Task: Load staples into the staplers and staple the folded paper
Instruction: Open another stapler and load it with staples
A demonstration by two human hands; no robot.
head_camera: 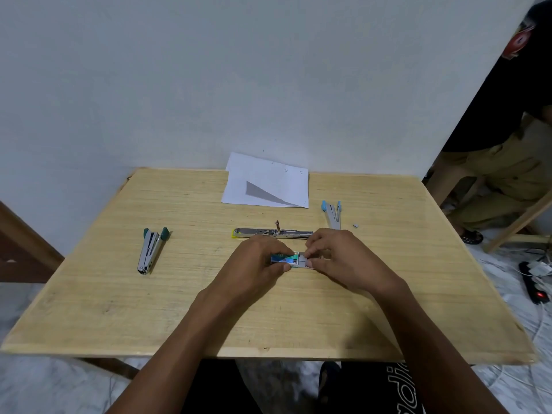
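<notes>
Two-handed staple extraction | left hand (257, 259) grips staple box (283, 258) | right hand (337, 252) pinches its tray (305, 262) | next: load open stapler (268, 233)

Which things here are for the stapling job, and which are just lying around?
For the job:
staple box, gripped by the left hand
staples, pinched by the right hand
yellow stapler, opened flat
green stapler
blue stapler
paper

Lying about:
power strip, on the floor
grey bit by the blue stapler; cannot tell what it is
</notes>
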